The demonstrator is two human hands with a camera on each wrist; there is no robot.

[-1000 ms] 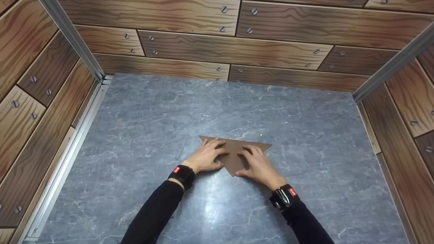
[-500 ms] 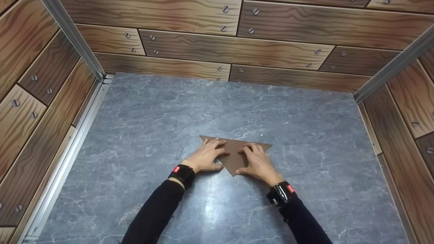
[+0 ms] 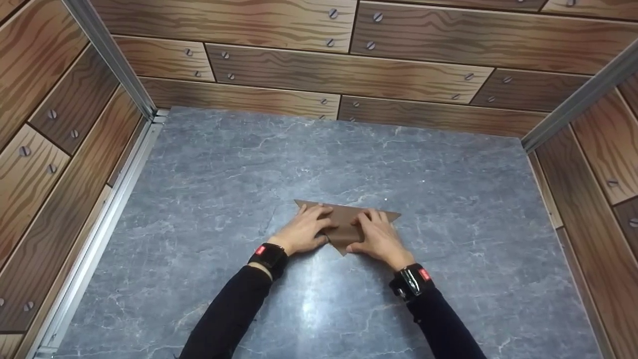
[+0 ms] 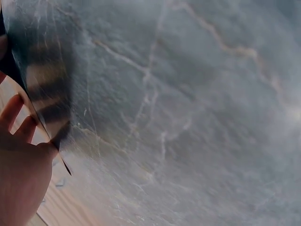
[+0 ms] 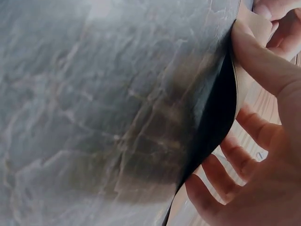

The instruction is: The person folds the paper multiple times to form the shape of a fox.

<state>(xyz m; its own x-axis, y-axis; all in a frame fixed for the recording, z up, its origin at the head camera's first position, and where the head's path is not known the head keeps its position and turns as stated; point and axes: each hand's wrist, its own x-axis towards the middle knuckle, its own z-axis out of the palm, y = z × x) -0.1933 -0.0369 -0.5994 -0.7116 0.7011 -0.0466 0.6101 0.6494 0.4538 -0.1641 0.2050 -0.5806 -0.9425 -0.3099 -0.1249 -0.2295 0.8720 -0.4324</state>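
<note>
While the paper (image 3: pixel 344 232) bows up, press evenly.
Left hand (image 3: pixel 303 231) and right hand (image 3: pixel 380 237) touch it, each grip spread.

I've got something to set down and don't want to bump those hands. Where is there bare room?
Bare marbled surface lies beyond the brown sheet, up to the back wall, also between left sleeve and left rail, and between right sleeve and right wall. The crowded spot is the sheet, where left hand and right hand touch it.
</note>
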